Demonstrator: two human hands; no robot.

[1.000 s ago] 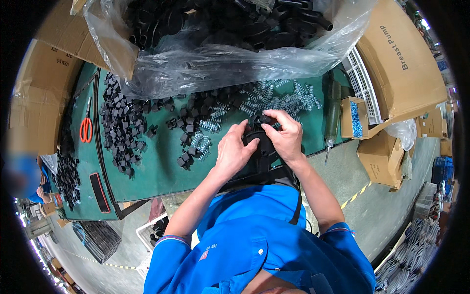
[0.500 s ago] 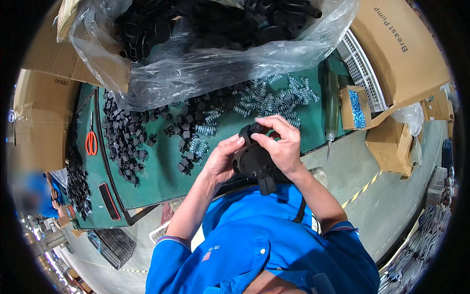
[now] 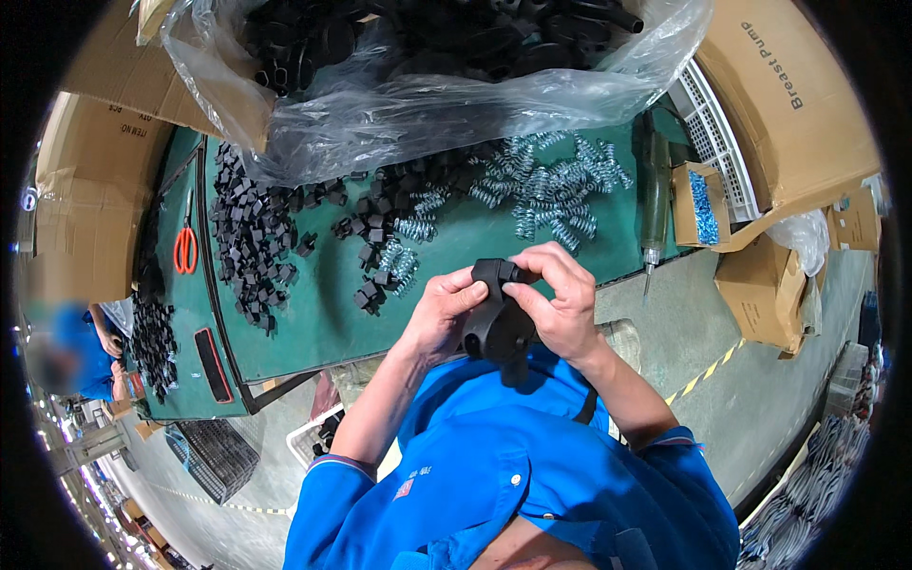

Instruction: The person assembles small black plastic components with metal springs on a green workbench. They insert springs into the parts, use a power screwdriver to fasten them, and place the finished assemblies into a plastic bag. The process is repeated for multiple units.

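Across the upper middle and left of the view spreads a green table [image 3: 313,332]. At its right leans a big brown carton [image 3: 807,123], and over its far side lies a clear bag [image 3: 380,142] of black parts [image 3: 437,47]. Between the carton and the table stands a white crate [image 3: 717,142]. Just off the near table edge, in front of the person's blue shirt [image 3: 456,456], the 2 hands hold 1 black piece [image 3: 499,332], its round body hanging toward the person. The left hand [image 3: 442,313] is clamped on its left side, thumb on top, some fingers hidden behind; the right hand [image 3: 565,299] has its thumb and forefinger pinched on the upper right end. Near the table's right edge lies a green driver [image 3: 654,190], beside a small box [image 3: 682,214] of blue bits [image 3: 704,209]. On the left part of the table rest a dark slab [image 3: 213,366] with a red edge and, beyond it, scissors [image 3: 187,228] with orange handles. Smaller still are the silver springs [image 3: 560,185], heaped beyond the hands, and black blocks [image 3: 252,237], scattered to their left.
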